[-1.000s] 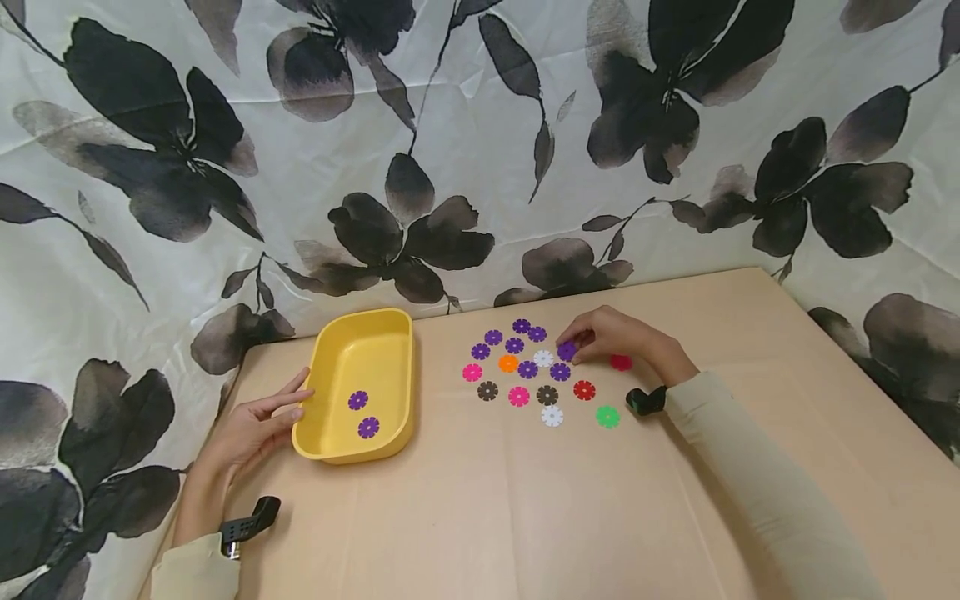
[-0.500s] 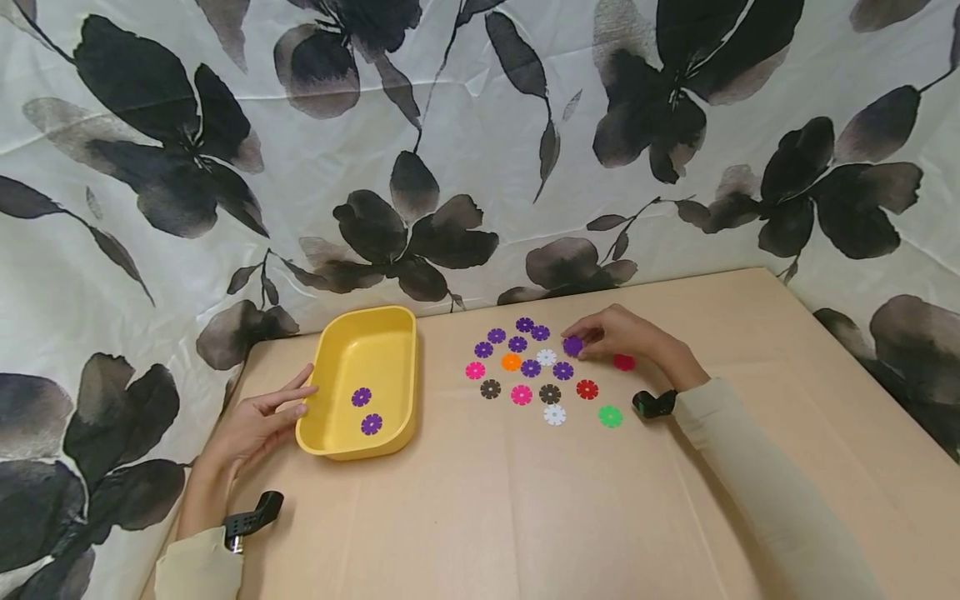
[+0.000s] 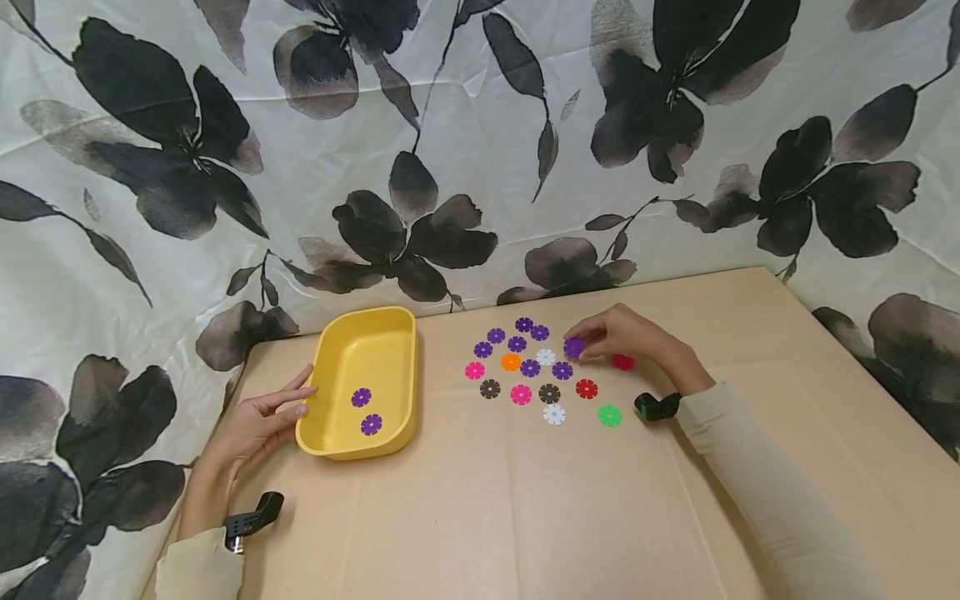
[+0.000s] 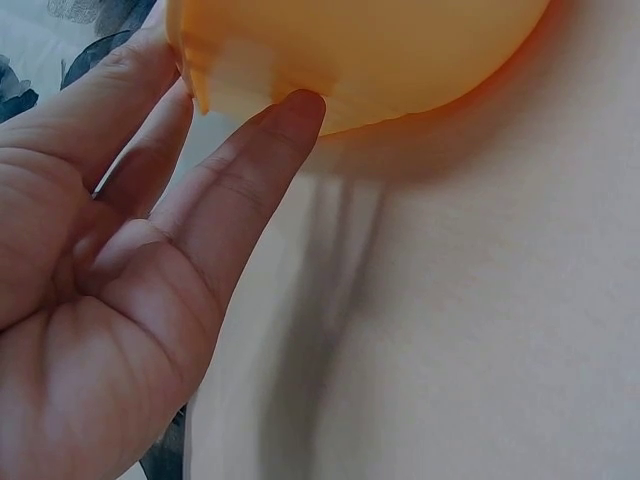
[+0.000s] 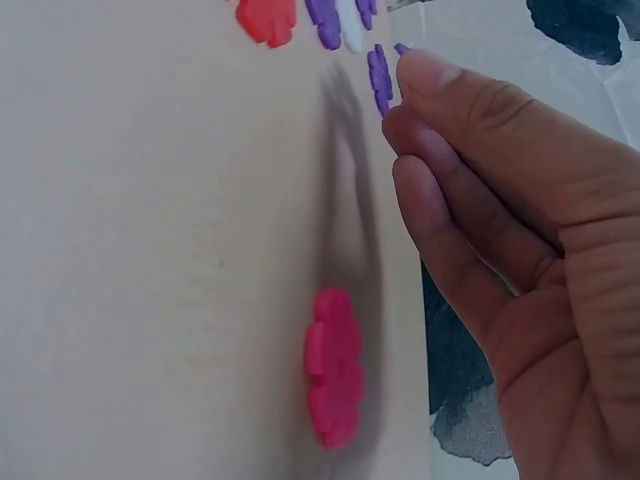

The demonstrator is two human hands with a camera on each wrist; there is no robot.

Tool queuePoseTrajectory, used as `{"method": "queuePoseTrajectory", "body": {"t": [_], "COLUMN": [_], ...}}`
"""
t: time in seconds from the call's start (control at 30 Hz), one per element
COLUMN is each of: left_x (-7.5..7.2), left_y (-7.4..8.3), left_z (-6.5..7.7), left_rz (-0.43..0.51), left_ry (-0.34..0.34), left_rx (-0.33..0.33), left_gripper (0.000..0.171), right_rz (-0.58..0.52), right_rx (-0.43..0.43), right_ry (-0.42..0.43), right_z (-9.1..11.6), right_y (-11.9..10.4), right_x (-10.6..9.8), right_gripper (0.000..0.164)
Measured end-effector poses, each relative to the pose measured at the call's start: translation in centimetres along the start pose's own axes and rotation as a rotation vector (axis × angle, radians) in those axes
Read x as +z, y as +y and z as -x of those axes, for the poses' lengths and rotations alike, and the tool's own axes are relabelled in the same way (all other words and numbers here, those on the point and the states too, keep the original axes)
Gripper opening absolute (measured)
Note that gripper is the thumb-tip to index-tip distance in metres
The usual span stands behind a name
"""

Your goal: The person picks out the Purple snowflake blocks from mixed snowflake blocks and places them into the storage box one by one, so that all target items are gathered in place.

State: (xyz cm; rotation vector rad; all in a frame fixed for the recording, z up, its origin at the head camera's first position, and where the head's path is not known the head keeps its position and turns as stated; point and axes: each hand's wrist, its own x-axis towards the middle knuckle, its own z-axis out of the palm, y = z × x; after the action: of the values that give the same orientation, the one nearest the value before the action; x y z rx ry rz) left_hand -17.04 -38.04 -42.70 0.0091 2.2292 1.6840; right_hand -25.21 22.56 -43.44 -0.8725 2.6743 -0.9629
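Observation:
My right hand (image 3: 618,332) pinches a purple notched plastic disc (image 3: 573,347) between thumb and fingertips, at the right edge of a group of similar discs. A purple disc (image 3: 562,371) lies just below it, and a white one (image 3: 545,357) to its left. Under the palm side lies a pinkish-red disc (image 5: 335,370), partly covered by the hand in the head view. At the left, my left hand (image 3: 258,425) holds the side of a yellow tray (image 3: 356,333), its thumb (image 4: 300,110) against the outer wall. Two purple discs (image 3: 361,397) lie in the tray.
More discs are spread over the table (image 3: 465,517): several purple, an orange one (image 3: 511,362), pink (image 3: 521,394), dark brown (image 3: 550,393), red (image 3: 587,388) and green (image 3: 610,416). A floral cloth (image 3: 450,108) hangs behind the table's back edge.
My right hand has shifted slightly to the right with the purple disc, a little farther from the disc below. My left hand and the tray stay put; the view has moved slightly.

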Motion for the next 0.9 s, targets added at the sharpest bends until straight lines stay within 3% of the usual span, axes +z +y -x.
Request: {"method": "queuePoseTrajectory", "body": {"t": [0.27, 0.9], "left_x": [-0.1, -0.2], "left_y": [0.0, 0.1], "left_z": [0.1, 0.3], "left_rz": [0.006, 0.051], "left_ry": [-0.009, -0.033], "left_rx": [-0.004, 0.007], "left_gripper": [0.055, 0.054], "right_rz": [-0.046, -0.028], "right_rx": [-0.001, -0.032], "right_ry": [0.003, 0.006], "right_z": [0.3, 0.4], "right_y": [-1.0, -3.6], "right_x": [0.1, 0.3], "right_gripper": [0.040, 0.041]}}
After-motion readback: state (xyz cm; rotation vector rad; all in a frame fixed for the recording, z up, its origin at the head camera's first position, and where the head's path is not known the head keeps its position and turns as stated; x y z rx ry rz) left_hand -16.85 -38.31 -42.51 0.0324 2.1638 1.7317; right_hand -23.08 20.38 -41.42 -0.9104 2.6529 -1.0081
